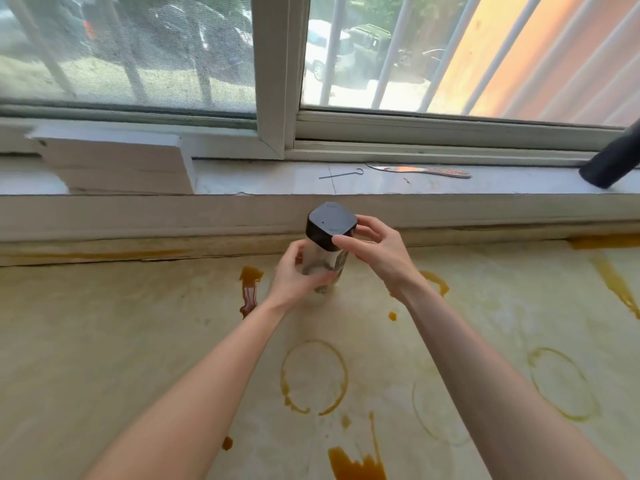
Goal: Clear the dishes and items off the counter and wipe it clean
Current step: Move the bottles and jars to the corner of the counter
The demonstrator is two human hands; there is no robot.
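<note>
A clear jar with a black squarish lid is held over the far part of the pale counter, close to the wall under the window. My left hand wraps around the jar's body. My right hand has its fingertips on the lid's right side and front edge. Whether the jar's base touches the counter is hidden by my left hand. The counter carries brown-orange ring stains and sticky streaks.
On the windowsill behind lie a knife, a thin wire hook and a white block. A black tube leans in at the right. More spill marks sit at the near edge and the right.
</note>
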